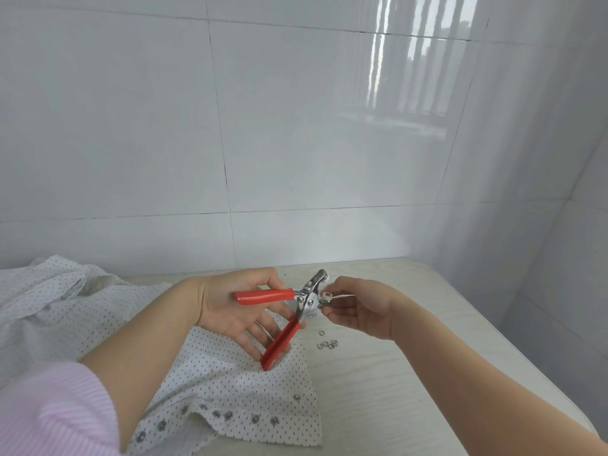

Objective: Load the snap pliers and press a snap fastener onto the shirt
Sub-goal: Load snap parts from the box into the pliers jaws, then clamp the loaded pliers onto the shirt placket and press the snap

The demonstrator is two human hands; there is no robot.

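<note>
My left hand point(230, 301) holds the snap pliers point(289, 311) above the shirt, handles spread wide, thumb on the upper red handle and fingers under the lower one. The metal jaws point right, with a white die on each jaw. My right hand point(358, 307) pinches a small snap piece point(326, 297) at the lower jaw's die with thumb and fingertips. The white dotted shirt point(210, 366) lies on the table below, with a row of metal snaps point(227, 414) along its front edge.
Several loose snap parts point(326, 343) lie on the pale wooden table point(411, 373) just right of the shirt. White tiled walls stand behind and to the right. The table's right edge runs diagonally towards the bottom right corner.
</note>
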